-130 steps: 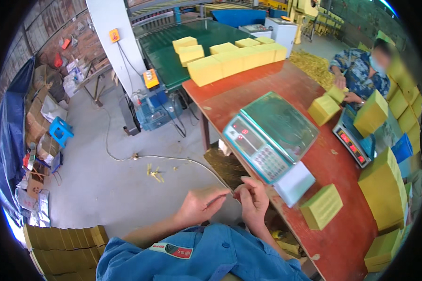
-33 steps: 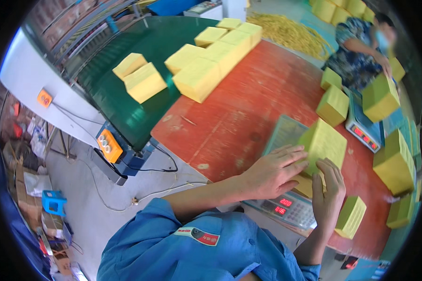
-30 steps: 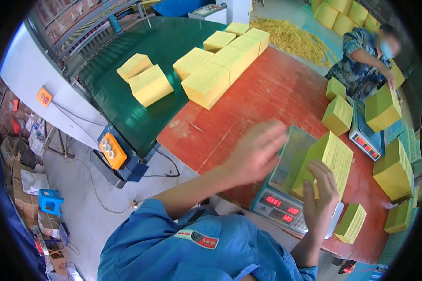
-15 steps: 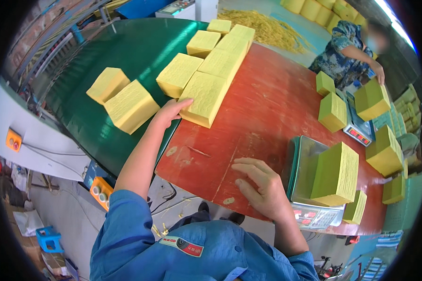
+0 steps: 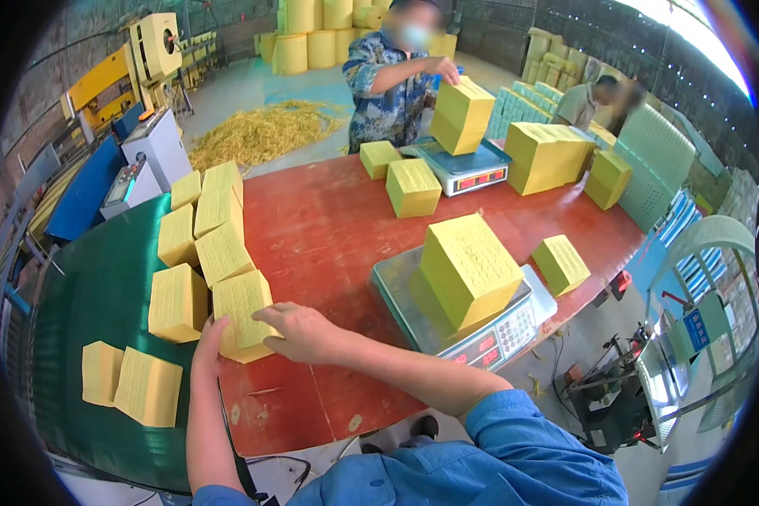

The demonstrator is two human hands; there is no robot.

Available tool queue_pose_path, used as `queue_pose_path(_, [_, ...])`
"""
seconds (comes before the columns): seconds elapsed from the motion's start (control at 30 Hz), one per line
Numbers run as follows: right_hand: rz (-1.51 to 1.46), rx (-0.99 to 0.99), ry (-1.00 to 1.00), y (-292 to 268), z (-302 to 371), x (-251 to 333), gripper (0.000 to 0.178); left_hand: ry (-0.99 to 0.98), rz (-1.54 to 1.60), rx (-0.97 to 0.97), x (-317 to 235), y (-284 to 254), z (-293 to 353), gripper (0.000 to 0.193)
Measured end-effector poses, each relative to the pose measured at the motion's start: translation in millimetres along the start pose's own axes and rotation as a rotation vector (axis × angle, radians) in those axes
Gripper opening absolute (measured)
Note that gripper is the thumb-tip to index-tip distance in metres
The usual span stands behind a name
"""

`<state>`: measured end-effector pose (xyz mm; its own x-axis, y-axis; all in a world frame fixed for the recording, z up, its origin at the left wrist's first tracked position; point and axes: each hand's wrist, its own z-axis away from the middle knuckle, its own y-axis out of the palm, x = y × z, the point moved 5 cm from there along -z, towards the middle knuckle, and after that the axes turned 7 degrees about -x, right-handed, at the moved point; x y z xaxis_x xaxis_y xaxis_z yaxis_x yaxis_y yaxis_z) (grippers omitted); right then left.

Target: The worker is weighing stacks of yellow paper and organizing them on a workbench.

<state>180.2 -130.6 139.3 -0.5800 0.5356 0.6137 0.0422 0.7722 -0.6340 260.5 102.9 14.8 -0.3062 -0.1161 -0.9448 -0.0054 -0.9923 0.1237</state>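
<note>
A stack of yellow paper [image 5: 243, 308] sits at the left edge of the red table, between my two hands. My left hand [image 5: 210, 344] presses against its left side, the fingers partly hidden by the stack. On its right side, the fingers and thumb of my right hand [image 5: 299, 331] touch the edge. More yellow stacks adjoin it: one close on the left [image 5: 179, 302], another directly behind [image 5: 223, 253]. Nearer me, two tilted stacks [image 5: 148, 386] lie on the green belt [image 5: 67, 304].
A scale [image 5: 396, 295] bearing a big yellow stack [image 5: 471, 268] stands right of my forearm, with a small stack [image 5: 560, 264] beyond. Across the red table [image 5: 320, 215], a co-worker's hand [image 5: 441, 69] rests on a stack [image 5: 462, 116] on another scale [image 5: 455, 166].
My right hand has moved left from the bare tabletop to the yellow stack's right side. My left hand stays at its left side. The view has swung right. The co-worker's stack remains on the scale.
</note>
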Motion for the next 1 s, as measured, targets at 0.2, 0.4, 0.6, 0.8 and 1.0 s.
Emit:
queue_pose_path(0.2, [-0.009,-0.028,0.064,21.4,21.8,-27.7,0.053,-0.004,-0.021,0.106,3.8,-0.7,-54.3,0.052])
queue_pose_path(0.4, [-0.192,-0.014,0.568,42.0,59.6,-49.0,0.041,-0.152,-0.128,0.166,22.8,33.9,-21.1,0.052])
queue_pose_path(0.6, [0.240,0.139,0.374,-51.8,132.2,-18.6,0.036,-0.235,-0.378,0.493,33.6,118.1,28.9,0.047])
queue_pose_path(0.8, [0.169,-0.141,-0.056,-52.1,82.9,-26.4,0.039,0.175,-0.890,0.962,17.3,206.2,55.3,0.056])
queue_pose_path(1.0, [0.212,0.534,0.205,-45.1,95.7,-70.8,0.055,0.287,-0.610,-0.159,-11.9,120.7,107.3,0.045])
